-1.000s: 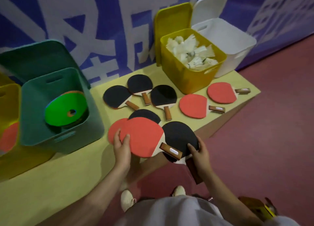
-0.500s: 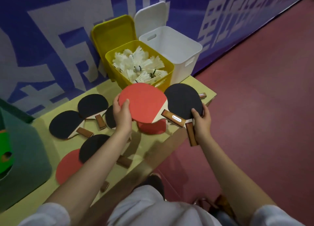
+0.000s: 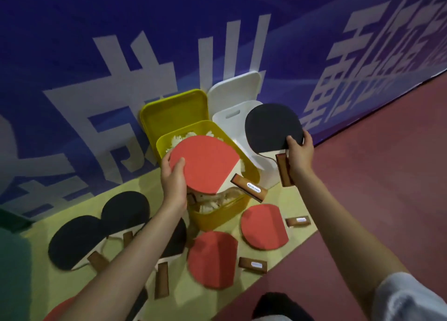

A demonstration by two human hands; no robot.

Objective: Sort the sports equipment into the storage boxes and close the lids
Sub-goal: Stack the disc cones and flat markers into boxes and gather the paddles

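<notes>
A blue wall banner (image 3: 169, 42) with large white characters fills the background, meeting a red floor (image 3: 387, 175) on the right. In front of it runs a pale yellow bench top (image 3: 60, 284), with the edge of a green box (image 3: 12, 260) at far left.

Against the banner stand a yellow storage box (image 3: 217, 216), its lid (image 3: 176, 112) propped open behind it and white shuttlecocks (image 3: 179, 138) inside, and just beside it on the right a white storage box (image 3: 266, 168) with its lid (image 3: 237, 86) also up.

On the bench lie two black-faced paddles (image 3: 75, 241) overlapping at left and two red-faced paddles (image 3: 212, 260) in front of the yellow box; another is partly hidden under the left forearm.

The left hand (image 3: 173, 183) grips a red-faced table tennis paddle (image 3: 203, 166) by the blade's edge, thumb on its face, above the yellow box and covering most of the shuttlecocks. The right hand (image 3: 300, 156) pinches a black-faced paddle (image 3: 273, 127) at the neck, over the white box and hiding most of its opening.
</notes>
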